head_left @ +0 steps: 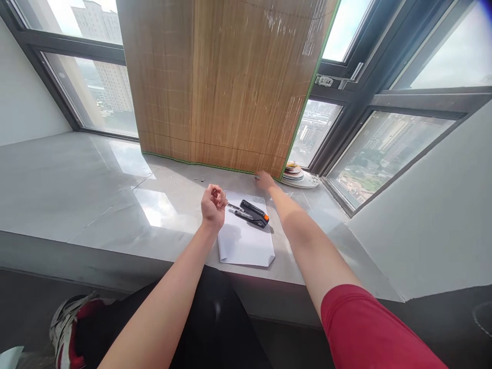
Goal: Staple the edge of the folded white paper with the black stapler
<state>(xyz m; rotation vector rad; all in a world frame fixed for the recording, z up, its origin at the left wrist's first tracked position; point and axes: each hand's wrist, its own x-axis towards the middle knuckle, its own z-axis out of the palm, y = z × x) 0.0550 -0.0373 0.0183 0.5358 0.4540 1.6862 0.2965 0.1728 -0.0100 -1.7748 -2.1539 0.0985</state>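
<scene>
White paper (246, 245) lies on the pale stone sill, its lower right corner bent. On its upper part rests an open black stapler (253, 212) with an orange mark. My left hand (214, 206) is held at the paper's upper left edge, palm up with curled fingers; what they hold, if anything, is too small to name. Beyond the paper, my right hand (264, 180) reaches to the lower edge of the bamboo blind (230, 87). Its fingertips are near a small dark thing, and I cannot tell whether they grip it.
Stacked plates (294, 174) stand on the sill (96, 189) to the right of the blind's lower corner. Windows rise behind and at the right. A shoe (67, 328) shows at the lower left, below the sill's front edge.
</scene>
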